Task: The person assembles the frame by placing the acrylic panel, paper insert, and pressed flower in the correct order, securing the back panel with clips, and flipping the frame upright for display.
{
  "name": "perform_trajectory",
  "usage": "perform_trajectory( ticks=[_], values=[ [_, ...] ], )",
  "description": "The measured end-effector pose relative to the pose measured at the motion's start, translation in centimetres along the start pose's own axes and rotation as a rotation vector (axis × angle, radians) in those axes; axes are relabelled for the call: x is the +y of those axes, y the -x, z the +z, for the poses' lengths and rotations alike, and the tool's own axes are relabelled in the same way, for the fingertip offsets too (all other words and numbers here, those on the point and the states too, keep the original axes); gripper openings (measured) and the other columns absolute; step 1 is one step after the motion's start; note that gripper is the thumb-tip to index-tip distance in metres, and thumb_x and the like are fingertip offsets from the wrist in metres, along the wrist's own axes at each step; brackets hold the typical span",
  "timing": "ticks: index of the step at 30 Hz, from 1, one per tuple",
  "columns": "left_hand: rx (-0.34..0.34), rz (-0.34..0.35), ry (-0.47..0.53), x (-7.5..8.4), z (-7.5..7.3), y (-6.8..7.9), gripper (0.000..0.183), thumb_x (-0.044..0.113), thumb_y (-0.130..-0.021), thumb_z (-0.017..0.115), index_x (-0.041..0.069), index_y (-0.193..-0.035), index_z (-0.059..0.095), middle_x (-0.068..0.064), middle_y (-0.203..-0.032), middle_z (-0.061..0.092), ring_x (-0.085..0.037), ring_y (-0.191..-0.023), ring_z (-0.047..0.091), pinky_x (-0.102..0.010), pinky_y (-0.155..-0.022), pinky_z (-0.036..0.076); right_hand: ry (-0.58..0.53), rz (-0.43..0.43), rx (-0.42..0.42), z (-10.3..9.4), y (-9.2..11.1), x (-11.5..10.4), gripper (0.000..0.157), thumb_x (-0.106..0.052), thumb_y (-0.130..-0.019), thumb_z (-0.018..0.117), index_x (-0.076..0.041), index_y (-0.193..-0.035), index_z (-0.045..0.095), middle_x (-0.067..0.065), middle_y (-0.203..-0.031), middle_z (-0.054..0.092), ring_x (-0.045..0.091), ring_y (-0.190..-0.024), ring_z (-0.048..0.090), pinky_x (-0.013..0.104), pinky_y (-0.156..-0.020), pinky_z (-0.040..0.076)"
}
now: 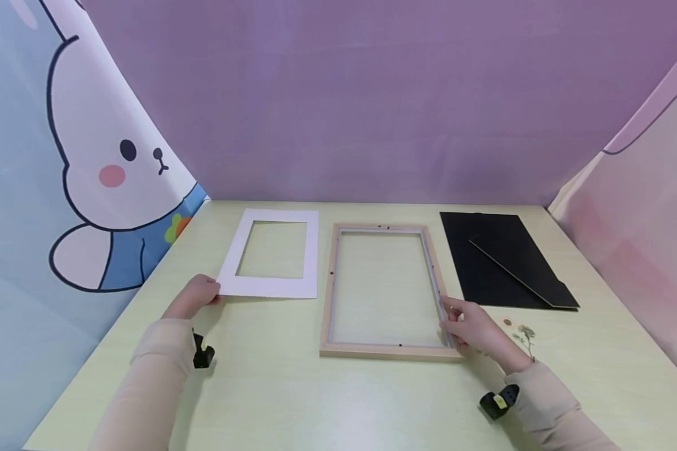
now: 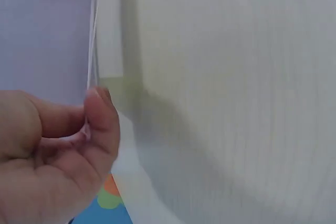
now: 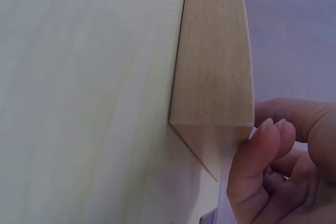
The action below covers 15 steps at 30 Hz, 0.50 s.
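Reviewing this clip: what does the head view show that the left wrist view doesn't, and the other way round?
Only the head view: the wooden frame, the right hand gripping its side, the black board, small flower sprigs, and the window of the white mat.

Only the left wrist view: that mat nearly edge-on, close up, pinched by the left hand.

Both: the mat, that hand, the tabletop and the orange-and-green flower print.

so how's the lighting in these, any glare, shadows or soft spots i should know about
Head: a glare patch on the pale yellow table at bottom centre, a soft shadow below the white rectangular card mat; left wrist: soft and hazy, a broad grey shadow curving across the table; right wrist: table detail faint, but grain readable on the light brown wooden frame.
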<state>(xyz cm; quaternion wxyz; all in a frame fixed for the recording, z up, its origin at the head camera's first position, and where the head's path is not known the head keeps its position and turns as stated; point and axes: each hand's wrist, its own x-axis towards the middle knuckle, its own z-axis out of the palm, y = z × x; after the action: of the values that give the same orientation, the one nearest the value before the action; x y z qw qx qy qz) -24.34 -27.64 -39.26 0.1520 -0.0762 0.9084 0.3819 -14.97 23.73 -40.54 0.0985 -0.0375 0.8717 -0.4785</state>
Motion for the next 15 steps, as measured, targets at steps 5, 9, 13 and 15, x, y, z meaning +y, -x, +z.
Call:
perform_trajectory(
  ticks=[5, 9, 13, 15],
  values=[
    [-0.036, -0.002, 0.254, 0.2, -0.2, 0.6, 0.041, 0.004, -0.095, 0.036, -0.018, -0.128, 0.029, -0.022, -0.102, 0.05, -0.014, -0.074, 0.054, -0.032, -0.076, 0.046, -0.002, 0.003, -0.001, 0.0, 0.0, 0.0, 0.056, 0.003, -0.086, 0.057, 0.012, -0.135, 0.033, 0.007, -0.077, 0.041, 0.013, -0.046, 0.038, 0.027, -0.039, 0.037],
    [-0.023, 0.026, 0.407, 0.6, -0.2, 1.0, 0.047, 0.006, -0.097, 0.035, -0.014, -0.137, 0.018, -0.024, -0.114, 0.043, -0.009, -0.077, 0.056, -0.028, -0.08, 0.048, -0.003, -0.006, -0.003, 0.0, 0.0, 0.0, 0.055, 0.003, -0.086, 0.057, 0.012, -0.135, 0.033, 0.007, -0.078, 0.041, 0.013, -0.046, 0.038, 0.026, -0.039, 0.036],
    [-0.014, 0.069, 0.535, 1.2, -0.1, 1.6, 0.047, 0.008, -0.098, 0.036, -0.009, -0.138, 0.018, -0.02, -0.111, 0.045, -0.008, -0.078, 0.056, -0.024, -0.079, 0.048, -0.018, -0.012, -0.005, 0.0, 0.0, 0.1, 0.055, 0.004, -0.086, 0.057, 0.013, -0.135, 0.034, 0.007, -0.077, 0.04, 0.012, -0.046, 0.037, 0.025, -0.039, 0.035],
    [-0.008, 0.093, 0.593, 1.5, 0.0, 2.0, 0.046, 0.007, -0.098, 0.037, -0.009, -0.137, 0.019, -0.018, -0.106, 0.046, -0.007, -0.077, 0.056, -0.022, -0.076, 0.048, -0.022, -0.012, -0.006, 0.0, 0.0, 0.1, 0.055, 0.003, -0.086, 0.057, 0.013, -0.135, 0.034, 0.007, -0.076, 0.04, 0.012, -0.045, 0.037, 0.026, -0.039, 0.035]
  ],
)
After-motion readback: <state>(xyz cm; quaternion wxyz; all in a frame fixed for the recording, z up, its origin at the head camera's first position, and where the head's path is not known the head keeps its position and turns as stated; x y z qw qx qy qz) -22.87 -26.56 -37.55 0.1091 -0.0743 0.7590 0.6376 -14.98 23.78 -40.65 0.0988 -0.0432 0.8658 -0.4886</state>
